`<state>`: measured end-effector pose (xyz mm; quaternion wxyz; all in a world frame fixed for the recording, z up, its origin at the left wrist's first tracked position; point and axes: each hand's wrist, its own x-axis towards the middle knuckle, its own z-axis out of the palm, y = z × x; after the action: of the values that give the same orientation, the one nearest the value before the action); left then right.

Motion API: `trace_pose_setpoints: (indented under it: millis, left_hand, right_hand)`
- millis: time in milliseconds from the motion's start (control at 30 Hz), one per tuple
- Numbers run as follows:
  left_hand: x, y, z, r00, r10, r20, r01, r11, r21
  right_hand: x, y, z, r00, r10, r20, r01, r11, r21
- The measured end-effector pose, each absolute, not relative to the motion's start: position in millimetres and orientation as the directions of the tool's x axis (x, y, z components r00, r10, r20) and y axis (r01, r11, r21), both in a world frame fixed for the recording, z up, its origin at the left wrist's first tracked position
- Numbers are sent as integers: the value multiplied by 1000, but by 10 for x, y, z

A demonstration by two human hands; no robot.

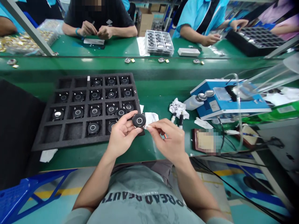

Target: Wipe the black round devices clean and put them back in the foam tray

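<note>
My left hand grips a round black smartwatch body by its rim, back side up, with the sensor circle showing. At its right edge, my right hand is closed in a pinch on a small white piece like tissue or cloth; its exact kind is unclear. Behind the hands a black foam tray holds several similar watch bodies in square pockets, and a few pockets have none. One watch body rests raised on a divider near my left fingers. A white paper lies just beyond my right fingertips.
To the right are a crumpled spotted tissue, two pen-like tools, a white bottle and a blue machine with cables. A raised green ledge carries small parts. Across it, other people work beside a clear compartment box.
</note>
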<state>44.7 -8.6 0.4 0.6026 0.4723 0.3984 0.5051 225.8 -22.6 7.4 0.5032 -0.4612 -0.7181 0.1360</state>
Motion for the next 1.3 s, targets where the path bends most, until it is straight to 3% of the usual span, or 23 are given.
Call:
trace_pose_setpoints:
  millis: [233,500,733,1000,1300]
  left_hand:
    - [446,-80,-26,166,986,11,-259,33,965]
    - [439,-64,-18,126,992,33,-282,3,959]
    - [432,-55,38,128,992,-3,-334,46,941]
    - [375,-28,58,178,984,-16,-406,88,910]
    - [308,-30,161,201,975,-97,-435,177,883]
  right_hand:
    - [2188,33,207,-48,793,607,515,540,-665]
    - [2235,-186,120,-154,867,475,515,480,-710]
    - [2372,-166,135,-102,876,472,485,458,-745]
    - [2103,4,146,-47,808,587,361,562,-745]
    - [2205,295,23,88,862,499,403,428,-809]
